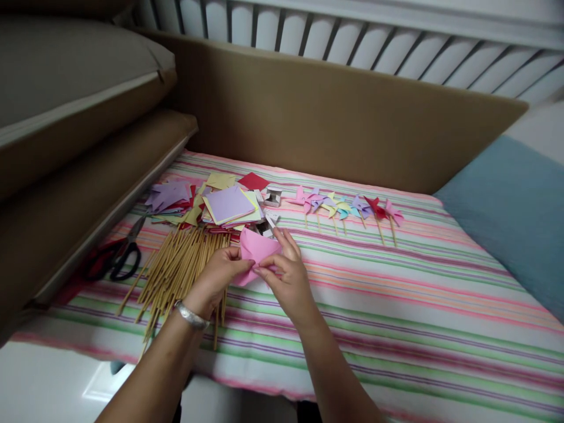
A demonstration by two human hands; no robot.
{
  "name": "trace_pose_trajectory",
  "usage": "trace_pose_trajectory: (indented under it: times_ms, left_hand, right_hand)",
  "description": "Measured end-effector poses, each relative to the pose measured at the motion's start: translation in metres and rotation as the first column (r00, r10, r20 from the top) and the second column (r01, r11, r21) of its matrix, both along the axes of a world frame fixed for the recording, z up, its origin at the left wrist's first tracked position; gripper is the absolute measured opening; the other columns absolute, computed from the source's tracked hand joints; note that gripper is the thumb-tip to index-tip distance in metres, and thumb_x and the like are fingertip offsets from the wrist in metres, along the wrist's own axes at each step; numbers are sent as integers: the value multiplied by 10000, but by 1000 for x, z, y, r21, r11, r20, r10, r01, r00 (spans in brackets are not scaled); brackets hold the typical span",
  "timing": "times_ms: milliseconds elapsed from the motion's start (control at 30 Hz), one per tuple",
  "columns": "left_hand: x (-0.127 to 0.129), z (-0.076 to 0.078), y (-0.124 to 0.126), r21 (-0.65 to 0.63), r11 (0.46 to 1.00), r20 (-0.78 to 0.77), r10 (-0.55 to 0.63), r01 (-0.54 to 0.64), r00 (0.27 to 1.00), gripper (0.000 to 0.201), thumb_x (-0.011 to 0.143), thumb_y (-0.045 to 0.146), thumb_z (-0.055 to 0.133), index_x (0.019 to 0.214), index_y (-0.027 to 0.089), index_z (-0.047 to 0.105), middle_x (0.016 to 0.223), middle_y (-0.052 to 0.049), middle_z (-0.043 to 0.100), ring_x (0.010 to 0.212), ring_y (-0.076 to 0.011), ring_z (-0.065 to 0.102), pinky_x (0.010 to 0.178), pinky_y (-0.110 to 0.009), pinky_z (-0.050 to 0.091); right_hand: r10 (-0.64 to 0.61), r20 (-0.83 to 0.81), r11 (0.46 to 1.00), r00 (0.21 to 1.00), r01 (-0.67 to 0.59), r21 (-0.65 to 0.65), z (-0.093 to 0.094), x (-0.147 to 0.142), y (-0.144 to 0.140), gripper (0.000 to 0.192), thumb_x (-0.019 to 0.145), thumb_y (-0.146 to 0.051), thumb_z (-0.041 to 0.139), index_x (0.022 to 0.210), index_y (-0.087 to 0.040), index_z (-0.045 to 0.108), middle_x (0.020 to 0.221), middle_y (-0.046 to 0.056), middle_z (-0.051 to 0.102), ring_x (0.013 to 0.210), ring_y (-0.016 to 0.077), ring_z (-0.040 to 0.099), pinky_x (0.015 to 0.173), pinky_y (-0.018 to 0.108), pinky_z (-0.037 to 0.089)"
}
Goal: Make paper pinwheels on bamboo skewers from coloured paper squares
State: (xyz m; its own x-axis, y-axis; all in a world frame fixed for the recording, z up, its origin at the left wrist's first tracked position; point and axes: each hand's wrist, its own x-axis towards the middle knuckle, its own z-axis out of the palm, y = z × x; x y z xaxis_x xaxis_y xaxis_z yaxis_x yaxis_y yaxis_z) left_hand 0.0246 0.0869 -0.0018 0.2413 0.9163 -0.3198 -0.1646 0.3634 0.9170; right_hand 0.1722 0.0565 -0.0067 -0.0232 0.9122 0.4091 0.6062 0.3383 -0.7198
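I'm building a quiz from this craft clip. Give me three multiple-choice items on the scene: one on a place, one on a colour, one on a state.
1. Where do the scissors lie?
A. left of the wooden sticks
B. among the finished pinwheels
C. on the blue cushion

2. What colour is the paper in the hands?
A. yellow
B. pink
C. green

3. How is that paper held?
A. lying flat, untouched
B. by one hand only
C. by both hands

Answers:
1 A, the scissors rest at the cloth's left edge, beside the sticks.
2 B, the sheet is plainly pink.
3 C, the left hand and right hand both pinch it.
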Motion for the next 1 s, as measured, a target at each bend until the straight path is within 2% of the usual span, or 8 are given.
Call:
trace_pose_trajectory:
  times_ms: [200,467,800,833,900,1000]
  left_hand:
    - [0,0,0,-10,1000,21,-19,19,1000,171,518,214,731,629,114,647,572,0,605,537,-106,517,558,-219,362]
    - [-2,-2,-2,-7,999,17,-48,48,999,183,546,241,732,662,114,668,606,-13,626,543,-102,521,557,-211,361]
    - [0,-1,1,18,998,-76,-60,62,995,226,504,274,739,638,115,650,572,6,586,517,-99,482,539,-222,328]
    - [0,-1,1,12,998,-87,-66,67,994,215,507,272,730,628,116,645,559,11,577,507,-96,474,532,-221,323]
    - [0,-1,1,-3,995,-124,-97,97,988,188,520,265,705,611,120,628,525,24,547,478,-86,442,507,-218,299]
    - [0,1,0,-7,982,-207,-184,187,961,144,541,247,662,573,130,585,464,55,461,431,-66,351,460,-214,230]
  right_hand:
    - [11,39,1000,999,-10,-29,2,0,0,82,769,-228,623,706,-188,657,1405,112,404,1363,250,221,1078,454,238]
    - [-40,43,996,998,43,-78,1,-1,0,54,734,-225,642,689,-195,643,1394,111,415,1346,252,256,1060,463,268]
    - [-87,44,985,995,93,-144,1,-2,1,23,693,-174,635,684,-195,637,1375,116,434,1327,272,285,1049,473,284]
    - [-92,35,985,995,96,-144,3,-2,0,45,686,-176,640,725,-197,642,1370,115,438,1321,276,295,1048,477,285]
    - [-106,-3,984,994,104,-144,8,1,-1,229,669,-176,652,896,-205,639,1337,112,472,1288,272,348,1037,473,304]
    - [-95,-116,969,989,65,-238,19,9,-4,562,664,-184,658,1202,-242,506,1200,82,575,1137,240,509,939,418,418]
